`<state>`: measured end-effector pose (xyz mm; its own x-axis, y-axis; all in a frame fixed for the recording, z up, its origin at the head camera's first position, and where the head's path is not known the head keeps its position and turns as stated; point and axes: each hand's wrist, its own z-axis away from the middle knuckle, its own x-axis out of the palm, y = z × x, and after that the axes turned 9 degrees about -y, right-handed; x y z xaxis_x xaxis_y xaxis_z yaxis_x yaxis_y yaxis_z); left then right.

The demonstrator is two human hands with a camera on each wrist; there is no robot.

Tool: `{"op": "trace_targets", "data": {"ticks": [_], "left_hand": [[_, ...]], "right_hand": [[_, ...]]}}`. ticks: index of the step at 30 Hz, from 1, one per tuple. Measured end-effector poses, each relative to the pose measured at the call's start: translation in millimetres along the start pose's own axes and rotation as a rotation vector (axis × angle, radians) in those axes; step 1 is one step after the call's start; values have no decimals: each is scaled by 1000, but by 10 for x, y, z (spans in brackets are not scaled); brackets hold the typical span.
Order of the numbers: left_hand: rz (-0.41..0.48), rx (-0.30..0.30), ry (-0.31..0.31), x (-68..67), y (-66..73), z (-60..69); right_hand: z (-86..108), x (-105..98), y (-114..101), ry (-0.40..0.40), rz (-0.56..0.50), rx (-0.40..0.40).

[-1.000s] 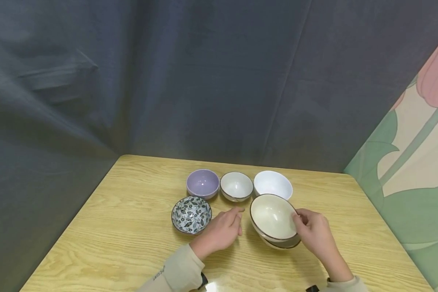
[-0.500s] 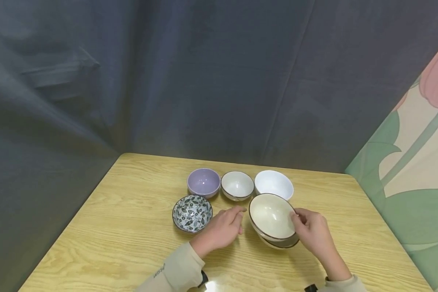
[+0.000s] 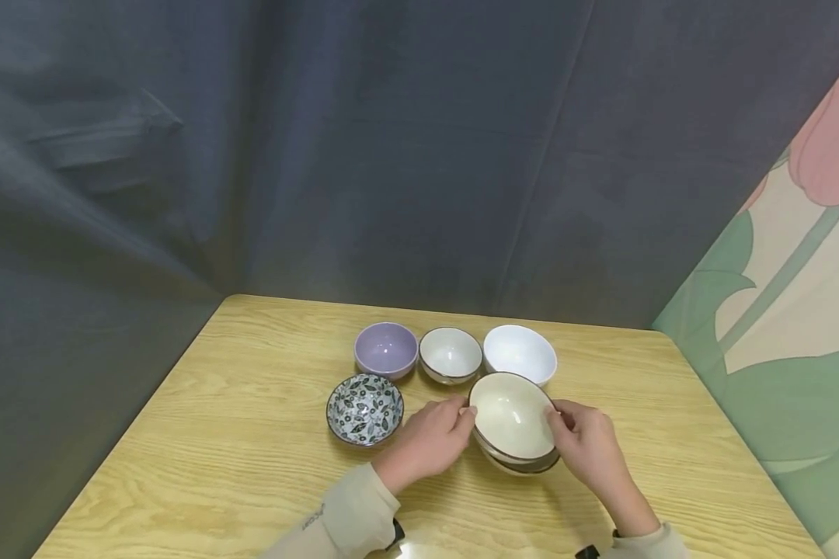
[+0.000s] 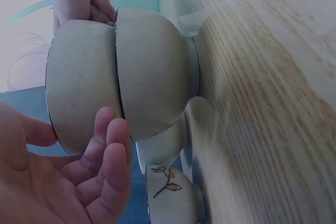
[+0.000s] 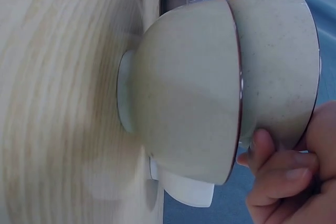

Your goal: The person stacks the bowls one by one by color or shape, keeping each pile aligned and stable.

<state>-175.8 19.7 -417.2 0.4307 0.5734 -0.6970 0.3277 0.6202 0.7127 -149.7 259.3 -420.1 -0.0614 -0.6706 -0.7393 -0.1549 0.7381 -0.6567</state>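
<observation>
A cream bowl [image 3: 509, 418] with a dark brown rim sits tilted slightly in a second brown-rimmed cream bowl [image 5: 184, 90], whose foot is on the table. My right hand [image 3: 590, 444] pinches the upper bowl's right rim, thumb over the edge and fingers curled against the outer wall. At the opposite rim, my left hand [image 3: 428, 441] holds the same bowl, its thumb at the edge and its fingers bent along the outside. Most of the lower bowl is hidden in the head view, but its wall shows in both wrist views.
Behind stand a purple bowl [image 3: 386, 351], a small off-white bowl [image 3: 450, 354] with a dark rim and a white bowl [image 3: 520, 354]. A leaf-patterned bowl [image 3: 365, 410] is left of my left hand. A dark curtain [image 3: 405, 155] hangs behind the wooden table [image 3: 217, 450].
My left hand has gone from pointing beside the cream bowl to holding its left rim. My right hand keeps its grip, and the bowl has barely moved.
</observation>
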Motion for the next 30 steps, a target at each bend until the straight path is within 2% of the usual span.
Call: {"op": "trace_targets", "data": {"ticks": [4,12,16,22,25,30], "left_hand": [[-57,7,25,54,6,-19],[-127,18,18,121,2,-1],[-168,24,41,125,-8,-14],[-232,-14,58,129,-10,-64],[-266,-52,67,147,3,-110],[-306,-121,32,226,12,-183]], "right_hand": [[17,18,22,10,26,-5],[92,57,38,-21,37,25],[76,86,35,-13,71,-2],[34,142,47,5,112,-25],[23,157,45,14,125,-20],[24,164,24,1,136,3]]}}
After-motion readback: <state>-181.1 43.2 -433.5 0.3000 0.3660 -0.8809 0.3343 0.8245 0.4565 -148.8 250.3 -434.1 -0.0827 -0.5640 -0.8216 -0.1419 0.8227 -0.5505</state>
